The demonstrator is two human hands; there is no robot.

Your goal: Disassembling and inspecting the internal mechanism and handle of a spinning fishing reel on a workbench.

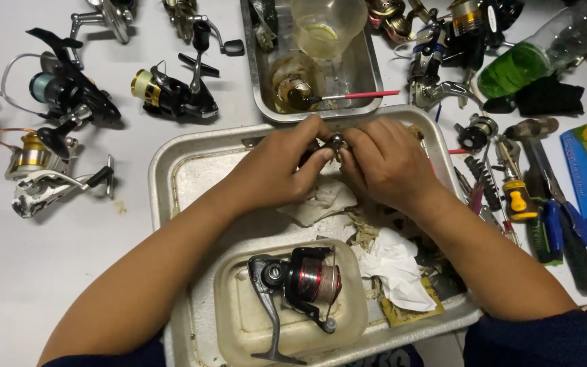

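While both hands met over the far half of the large metal tray (164,170), the left hand (276,166) and the right hand (385,163) together pinched a small dark metal part (336,143) between their fingertips; each hand was closed on it, thumb and forefinger tips touching the part from opposite sides. The part was held just above a soiled rag (321,200) that lay on the tray floor beneath the hands. Nearer the person, inside the same tray, a shallow plastic tub (239,312) held a black and red fishing reel (300,282), lying on its side with its handle stem toward the tub's near rim. A crumpled white tissue (395,265) lay just right of the tub, beside scraps of dirty paper. Beyond the large tray, a smaller steel tray (368,81) carried a clear plastic cup (324,24), a round dark-stained piece and a red-handled brush (358,96) resting across its near edge. Several further reels were spread over the white worktop (35,272) to the left, well apart from the hands. To the right of the large tray lay assorted hand tools, among them a yellow-handled screwdriver (516,197), with a green plastic bottle (545,54) on its side beyond them.
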